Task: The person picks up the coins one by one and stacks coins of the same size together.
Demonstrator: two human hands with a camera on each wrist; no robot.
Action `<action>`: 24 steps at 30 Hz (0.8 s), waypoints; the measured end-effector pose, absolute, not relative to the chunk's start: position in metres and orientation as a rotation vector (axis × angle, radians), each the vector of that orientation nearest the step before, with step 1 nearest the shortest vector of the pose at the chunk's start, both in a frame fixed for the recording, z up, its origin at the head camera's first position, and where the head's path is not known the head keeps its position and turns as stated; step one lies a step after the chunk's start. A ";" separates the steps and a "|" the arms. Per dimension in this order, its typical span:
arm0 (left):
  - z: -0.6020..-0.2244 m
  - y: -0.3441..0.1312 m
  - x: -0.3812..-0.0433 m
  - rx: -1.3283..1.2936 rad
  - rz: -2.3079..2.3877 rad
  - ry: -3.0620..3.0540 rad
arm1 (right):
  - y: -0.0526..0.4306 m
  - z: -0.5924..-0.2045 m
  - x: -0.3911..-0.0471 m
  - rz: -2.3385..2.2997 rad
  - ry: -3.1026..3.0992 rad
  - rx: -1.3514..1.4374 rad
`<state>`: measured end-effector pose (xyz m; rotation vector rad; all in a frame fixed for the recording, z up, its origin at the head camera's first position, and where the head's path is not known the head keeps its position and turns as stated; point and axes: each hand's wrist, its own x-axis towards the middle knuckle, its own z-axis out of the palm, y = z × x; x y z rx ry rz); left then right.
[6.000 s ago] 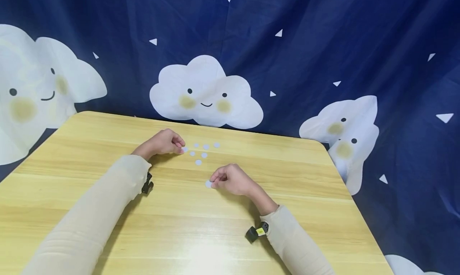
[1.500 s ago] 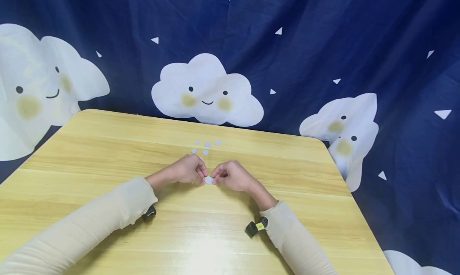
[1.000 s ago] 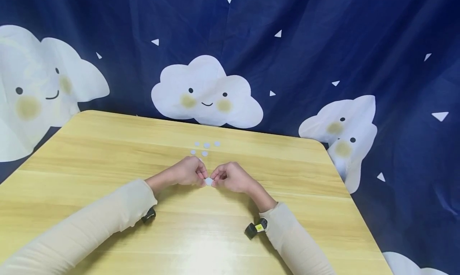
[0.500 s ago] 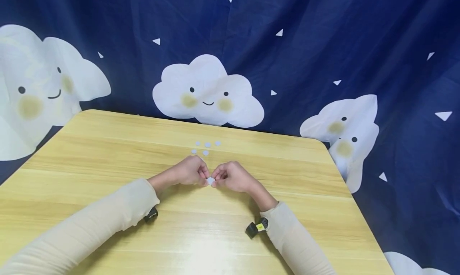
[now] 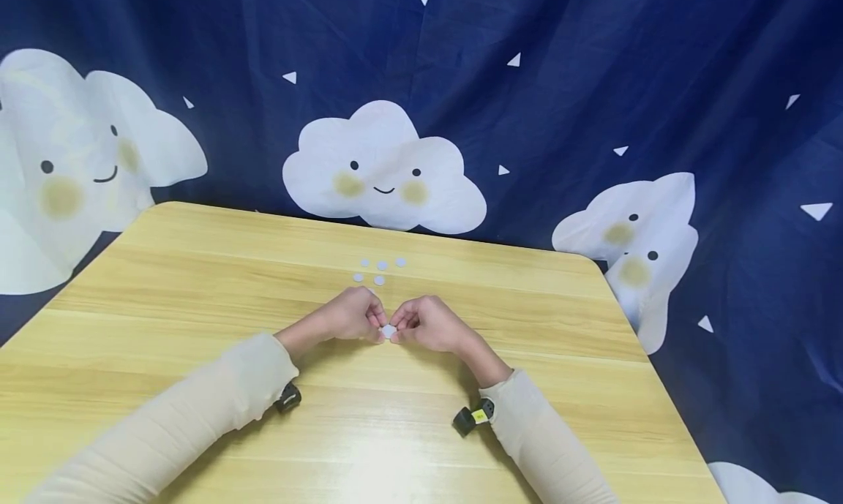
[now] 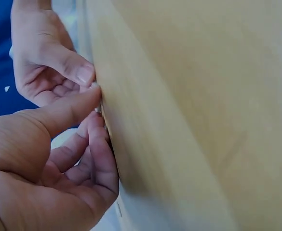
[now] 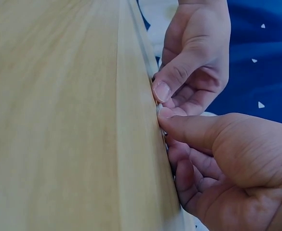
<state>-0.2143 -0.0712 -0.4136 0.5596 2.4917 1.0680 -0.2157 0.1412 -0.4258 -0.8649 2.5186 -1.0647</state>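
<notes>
A small white disc (image 5: 388, 331) lies at the middle of the wooden table (image 5: 329, 431), between both hands. My left hand (image 5: 352, 315) pinches its left side with thumb and fingers; my right hand (image 5: 431, 325) pinches the right side. The two sets of fingertips nearly meet. From the left wrist view, only a thin pale edge of the disc (image 6: 98, 109) shows beside the thumb. Seen from the right wrist, both thumbs sit right at the tabletop, fingers curled beneath. Whether one disc or a stack is held, I cannot tell.
Several loose white discs (image 5: 382, 265) lie beyond the hands, and another (image 5: 372, 292) is partly hidden behind the left hand. A dark blue curtain (image 5: 448, 36) with cloud prints hangs behind the table's far edge.
Six seconds ago my left hand was at a disc in the far group; it has come nearer and right to meet my right hand. Lately both hands stay nearly still at the disc.
</notes>
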 end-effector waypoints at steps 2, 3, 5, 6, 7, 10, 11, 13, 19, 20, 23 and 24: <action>-0.415 -0.071 -0.214 0.555 1.088 2.482 | 0.142 -0.425 -0.216 -1.068 2.516 -0.861; -0.415 -0.071 -0.214 0.554 1.097 2.478 | 0.142 -0.426 -0.216 -1.065 2.518 -0.860; -0.416 -0.072 -0.214 0.555 1.109 2.478 | 0.142 -0.426 -0.216 -1.064 2.517 -0.861; -0.416 -0.072 -0.214 0.554 1.115 2.478 | 0.143 -0.426 -0.216 -1.063 2.517 -0.861; -0.417 -0.072 -0.213 0.555 1.119 2.477 | 0.143 -0.426 -0.216 -1.064 2.515 -0.863; -0.418 -0.073 -0.213 0.564 1.118 2.486 | 0.143 -0.426 -0.216 -1.066 2.511 -0.872; -0.419 -0.073 -0.213 0.564 1.118 2.488 | 0.143 -0.426 -0.215 -1.066 2.510 -0.874; -0.419 -0.074 -0.213 0.587 1.112 2.492 | 0.143 -0.425 -0.215 -1.061 2.511 -0.876; -0.420 -0.076 -0.213 0.633 1.119 2.501 | 0.142 -0.423 -0.214 -1.045 2.516 -0.869; -0.420 -0.076 -0.213 0.632 1.122 2.501 | 0.142 -0.423 -0.214 -1.040 2.518 -0.866; -0.422 -0.076 -0.213 0.626 1.129 2.499 | 0.142 -0.423 -0.214 -1.034 2.518 -0.864; -0.422 -0.075 -0.213 0.619 1.133 2.498 | 0.142 -0.423 -0.214 -1.034 2.517 -0.865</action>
